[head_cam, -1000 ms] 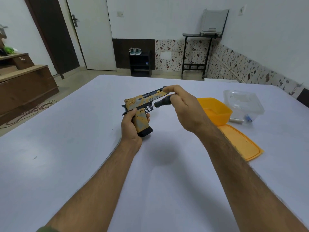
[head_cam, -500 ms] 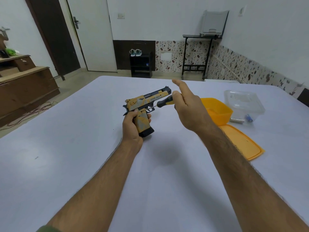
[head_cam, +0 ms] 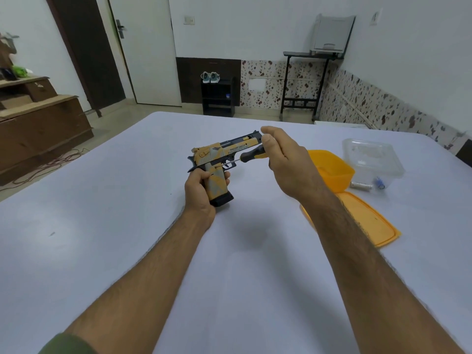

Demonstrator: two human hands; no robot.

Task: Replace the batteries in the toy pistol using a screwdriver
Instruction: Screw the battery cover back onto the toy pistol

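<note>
So far only the start of the job is under way, as far as can be judged. A big table (head_cam: 127, 226) with a pale cloth is seen, and everything is set on it or held over it. On the right side an orange lid (head_cam: 367, 223) is laid flat, and an orange tub (head_cam: 332, 167) is set at its far end. Just beside the tub a clear box (head_cam: 370, 159) is placed, and small things are seen by it: a white stick shape that may be a battery (head_cam: 360, 185) and something blue, too small to tell.

Over the middle of the table the pistol (head_cam: 224, 154) is held up, with its barrel pointed to the right. Its handle is wrapped tight by the left hand (head_cam: 199, 190). The screwdriver (head_cam: 251, 155) is pinched at its black and yellow handle by the thumb and fingers of the right hand (head_cam: 283, 162), with the first finger stuck out straight. The thin metal tip is set against the side of the pistol, just above the handle, near the trigger, where a screw is likely kept.

No cover is seen taken off and no old batteries are seen out. So the screw must be turned out, the cover opened, the batteries swapped, and all of it closed up again
</note>
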